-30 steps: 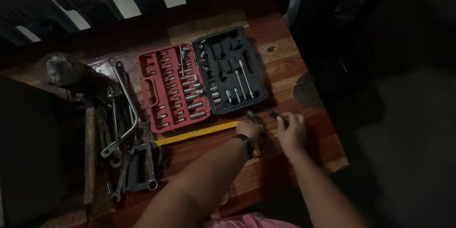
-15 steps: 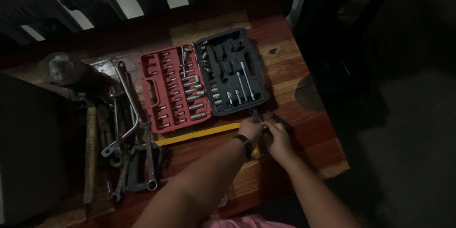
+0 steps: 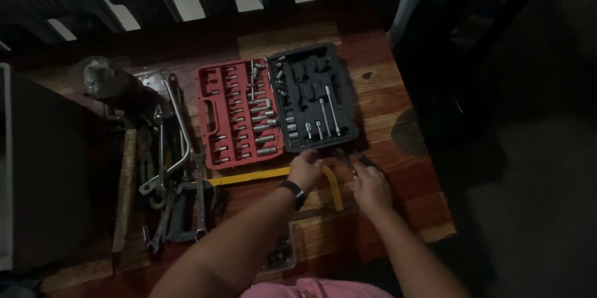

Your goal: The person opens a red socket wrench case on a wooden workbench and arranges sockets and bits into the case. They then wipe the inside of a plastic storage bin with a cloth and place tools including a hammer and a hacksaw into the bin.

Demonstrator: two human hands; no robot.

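An open socket set lies on the wooden table (image 3: 385,105), with a red half (image 3: 211,118) full of sockets and a dark grey half (image 3: 311,80) holding extension bars. My left hand (image 3: 306,170), a dark band on its wrist, rests with curled fingers at the case's front edge, over a yellow hacksaw frame (image 3: 249,177). My right hand (image 3: 371,187) is just to the right, fingers closed around a small dark tool (image 3: 365,162) that sticks out toward the case. The dim light hides what the left fingers touch.
Wrenches and a bent bar (image 3: 166,149) are piled left of the case beside a wooden-handled hammer (image 3: 124,192). A small clear box of parts (image 3: 280,254) sits at the near edge. A dark chair (image 3: 460,55) stands to the right and a grey box (image 3: 37,167) at far left.
My two hands came together in front of the case, then the left moved left to the case's front edge. The right hand drew in closer. The view shifted slightly.
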